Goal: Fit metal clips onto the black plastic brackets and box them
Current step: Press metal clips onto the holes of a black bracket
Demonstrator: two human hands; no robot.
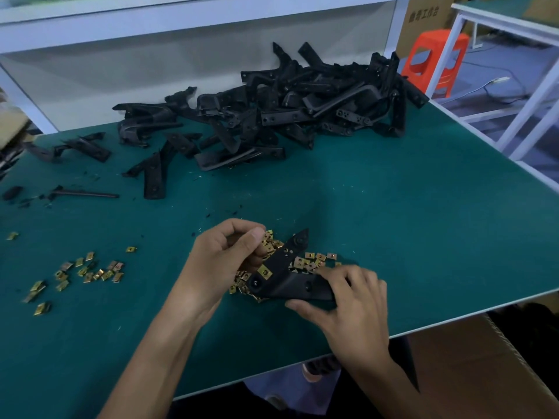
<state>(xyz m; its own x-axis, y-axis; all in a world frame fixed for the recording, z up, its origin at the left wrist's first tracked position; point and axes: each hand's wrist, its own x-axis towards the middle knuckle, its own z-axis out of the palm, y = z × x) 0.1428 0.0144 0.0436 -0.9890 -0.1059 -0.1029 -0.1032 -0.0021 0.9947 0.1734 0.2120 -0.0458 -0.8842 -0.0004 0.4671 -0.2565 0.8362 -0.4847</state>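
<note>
Where the bench runs widest: the green table [393, 207] fills most of the view, with a white shelf frame [193, 22] behind it.
Bracket heap: a tangled pile of black brackets [287, 107] lies at the back of the table, too many and too overlapped to count; a few loose ones [154, 173] lie apart to its left.
Carton: a cardboard box [472, 358] stands below the table's near right edge.
Stool: one orange stool [435, 58] on the floor, far right.
Held bracket: one V-shaped bracket [290, 276] sits over the near clip pile, close to the front edge, with one clip [265, 272] already seated on its arm.
Right hand [351, 303]: palm down, thumb under the bracket's right end and fingers curled over it, gripping it.
Left hand [223, 255]: wrist bent, fingers bunched narrow, thumb and forefinger pinched together just beside the bracket's upper arm, apparently on a clip, though the blur makes that uncertain.
Clip piles: two groups; the near clips [314, 260] lie under and around the bracket, uncounted; the scattered clips [87, 272] to the left number roughly twenty.
</note>
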